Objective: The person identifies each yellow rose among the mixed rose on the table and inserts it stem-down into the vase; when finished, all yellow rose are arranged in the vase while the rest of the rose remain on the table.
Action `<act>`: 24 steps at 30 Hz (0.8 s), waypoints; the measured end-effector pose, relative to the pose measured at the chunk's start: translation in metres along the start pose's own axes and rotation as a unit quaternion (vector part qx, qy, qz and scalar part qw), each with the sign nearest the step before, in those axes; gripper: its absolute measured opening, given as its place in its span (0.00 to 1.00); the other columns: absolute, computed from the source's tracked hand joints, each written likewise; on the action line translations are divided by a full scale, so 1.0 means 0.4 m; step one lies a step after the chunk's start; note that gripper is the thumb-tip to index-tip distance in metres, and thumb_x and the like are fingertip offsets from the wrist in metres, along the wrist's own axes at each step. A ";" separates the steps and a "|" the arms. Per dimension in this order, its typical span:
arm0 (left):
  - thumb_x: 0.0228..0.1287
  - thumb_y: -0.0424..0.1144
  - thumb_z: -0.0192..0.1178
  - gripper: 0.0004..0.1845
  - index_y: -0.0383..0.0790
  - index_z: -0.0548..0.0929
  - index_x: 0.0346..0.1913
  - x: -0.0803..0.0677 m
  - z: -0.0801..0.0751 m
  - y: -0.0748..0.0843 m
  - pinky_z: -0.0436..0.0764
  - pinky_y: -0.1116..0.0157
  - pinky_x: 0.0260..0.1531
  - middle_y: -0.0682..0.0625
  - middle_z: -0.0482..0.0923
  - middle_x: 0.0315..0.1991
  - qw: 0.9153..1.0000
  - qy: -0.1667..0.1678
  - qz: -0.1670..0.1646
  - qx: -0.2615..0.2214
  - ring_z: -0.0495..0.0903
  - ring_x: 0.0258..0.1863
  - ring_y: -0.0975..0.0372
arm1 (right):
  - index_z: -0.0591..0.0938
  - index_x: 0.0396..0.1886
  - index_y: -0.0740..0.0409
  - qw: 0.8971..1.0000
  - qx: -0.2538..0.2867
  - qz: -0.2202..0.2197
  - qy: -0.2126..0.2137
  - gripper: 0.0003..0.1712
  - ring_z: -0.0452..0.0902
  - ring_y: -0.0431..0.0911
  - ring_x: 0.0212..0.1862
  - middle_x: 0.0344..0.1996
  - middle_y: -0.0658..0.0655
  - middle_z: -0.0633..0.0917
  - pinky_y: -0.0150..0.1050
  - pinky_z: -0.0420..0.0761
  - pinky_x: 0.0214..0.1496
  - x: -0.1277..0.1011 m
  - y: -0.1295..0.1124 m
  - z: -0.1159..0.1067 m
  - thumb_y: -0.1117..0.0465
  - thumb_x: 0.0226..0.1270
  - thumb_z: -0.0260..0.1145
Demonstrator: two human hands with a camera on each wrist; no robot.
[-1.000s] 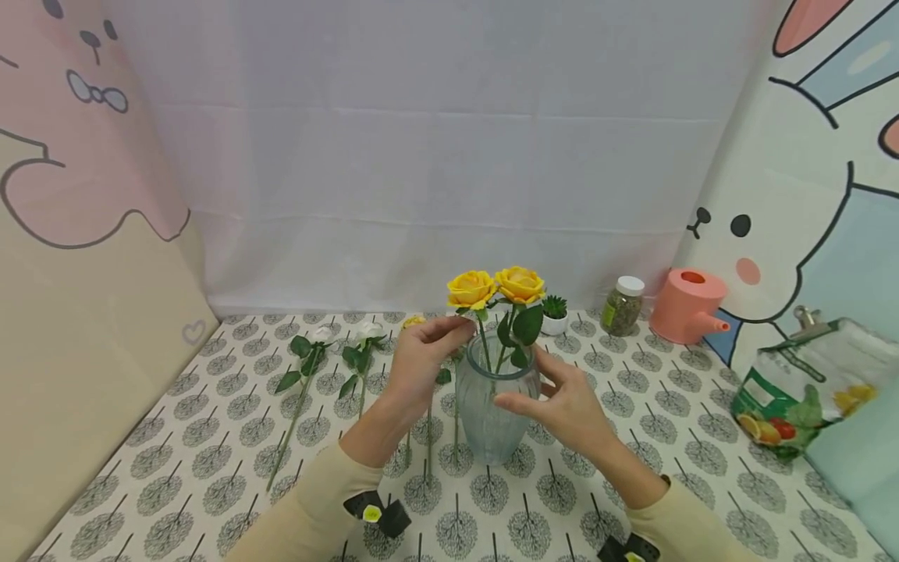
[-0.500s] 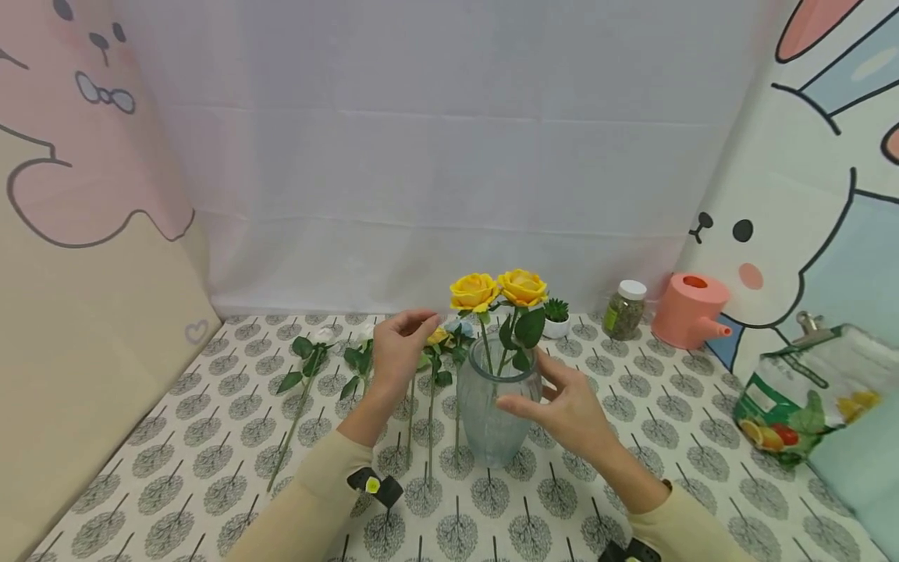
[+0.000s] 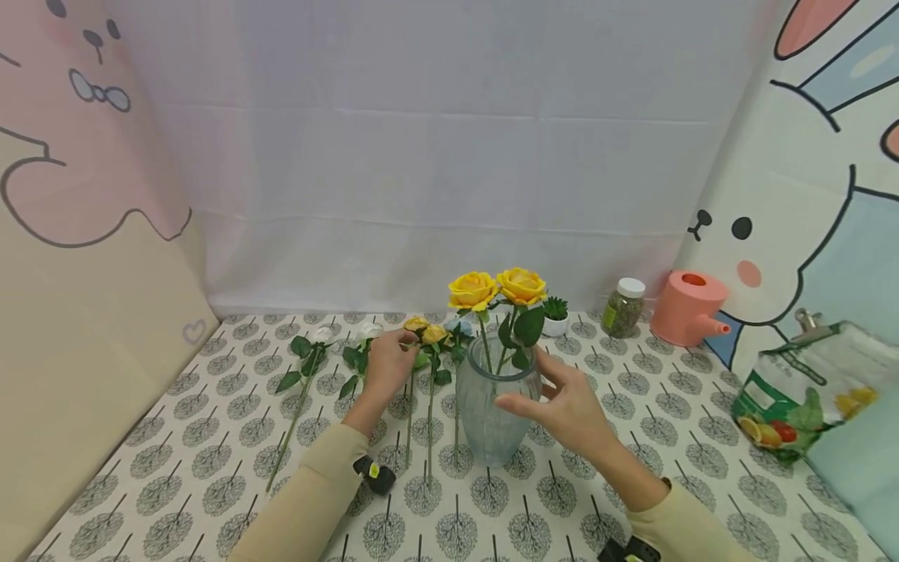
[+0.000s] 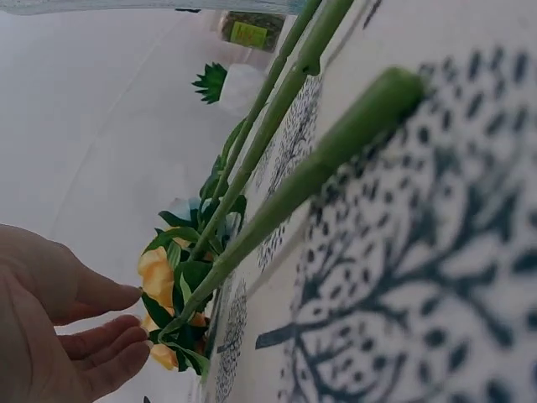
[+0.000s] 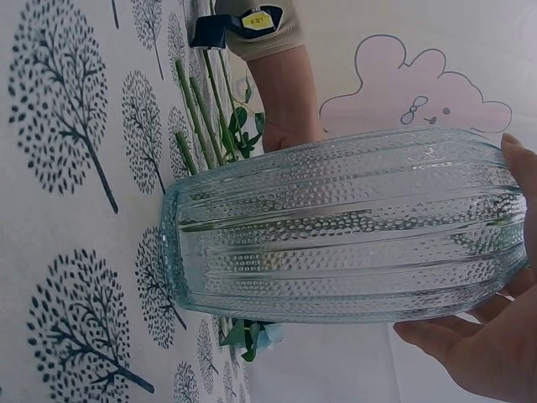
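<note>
steadying a ribbed glass vase [image 3: 495, 406] of two yellow roses [image 3: 497, 287] at table centre with spread fingers, the right hand [image 3: 569, 406] waits while the left hand [image 3: 385, 365], fingers loosely curled, reaches a loose yellow rose [image 3: 430, 337] lying beyond; gripping its stem likely comes next.

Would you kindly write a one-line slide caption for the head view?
Left hand reaches a yellow rose lying on the table; right hand steadies the glass vase.

The left hand [image 3: 385, 364] hides part of the loose yellow rose [image 3: 433, 335] (contact cannot be confirmed). The ribbed clear glass vase [image 3: 495, 410] blurs its stems.
</note>
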State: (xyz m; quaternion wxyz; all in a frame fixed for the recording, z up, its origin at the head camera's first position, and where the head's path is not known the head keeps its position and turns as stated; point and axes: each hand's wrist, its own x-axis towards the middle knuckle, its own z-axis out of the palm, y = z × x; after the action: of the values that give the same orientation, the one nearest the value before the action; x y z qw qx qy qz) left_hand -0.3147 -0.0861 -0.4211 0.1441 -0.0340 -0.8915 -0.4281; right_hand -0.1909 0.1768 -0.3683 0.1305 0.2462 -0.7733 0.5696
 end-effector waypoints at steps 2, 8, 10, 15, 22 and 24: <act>0.65 0.30 0.66 0.11 0.34 0.87 0.49 0.001 0.000 -0.002 0.85 0.58 0.32 0.40 0.85 0.46 1.000 -0.001 0.003 0.010 0.84 0.43 0.51 | 0.67 0.74 0.58 1.000 0.001 -0.003 -0.001 0.48 0.73 0.56 0.66 0.71 0.58 0.70 0.42 0.78 0.58 0.000 0.000 0.000 0.63 0.54 0.79; 0.65 0.33 0.68 0.13 0.35 0.86 0.52 0.003 0.007 -0.008 0.85 0.54 0.39 0.41 0.84 0.49 0.999 -0.027 0.000 0.038 0.84 0.44 0.50 | 0.67 0.74 0.59 1.000 -0.001 -0.003 0.000 0.48 0.73 0.56 0.66 0.71 0.59 0.70 0.41 0.78 0.58 0.000 -0.002 0.001 0.63 0.54 0.80; 0.65 0.34 0.68 0.13 0.35 0.86 0.52 0.003 0.009 -0.011 0.84 0.52 0.44 0.41 0.84 0.50 0.998 -0.035 -0.003 0.044 0.83 0.47 0.49 | 0.67 0.74 0.60 1.000 -0.003 0.002 0.000 0.48 0.72 0.56 0.66 0.71 0.59 0.69 0.41 0.78 0.59 -0.001 -0.001 0.001 0.63 0.54 0.80; 0.64 0.33 0.69 0.12 0.34 0.86 0.50 0.003 0.012 -0.015 0.81 0.48 0.49 0.40 0.84 0.47 0.998 -0.043 -0.007 0.053 0.82 0.47 0.48 | 0.67 0.74 0.61 1.000 -0.002 0.009 0.000 0.48 0.71 0.56 0.67 0.71 0.60 0.69 0.41 0.77 0.59 -0.003 0.001 0.002 0.62 0.54 0.80; 0.62 0.29 0.69 0.14 0.33 0.85 0.50 0.015 0.012 -0.023 0.86 0.56 0.38 0.40 0.84 0.44 0.996 -0.059 -0.029 0.063 0.83 0.42 0.49 | 0.67 0.74 0.61 1.000 0.001 0.004 -0.001 0.49 0.71 0.56 0.67 0.72 0.59 0.69 0.40 0.77 0.59 0.000 -0.001 0.001 0.63 0.54 0.80; 0.62 0.30 0.68 0.14 0.33 0.85 0.51 0.019 0.016 -0.027 0.85 0.57 0.35 0.41 0.84 0.44 0.994 -0.070 -0.030 0.072 0.83 0.41 0.50 | 0.66 0.74 0.61 1.000 -0.001 0.003 0.000 0.49 0.71 0.56 0.67 0.72 0.59 0.69 0.40 0.78 0.59 0.000 -0.002 -0.001 0.63 0.54 0.80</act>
State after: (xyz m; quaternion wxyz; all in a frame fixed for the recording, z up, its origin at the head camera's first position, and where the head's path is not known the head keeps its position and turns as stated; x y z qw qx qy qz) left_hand -0.3254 -0.0887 -0.4308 0.0708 -0.0264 -0.9286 -0.3633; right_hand -0.1904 0.1769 -0.3674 0.1287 0.2441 -0.7745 0.5692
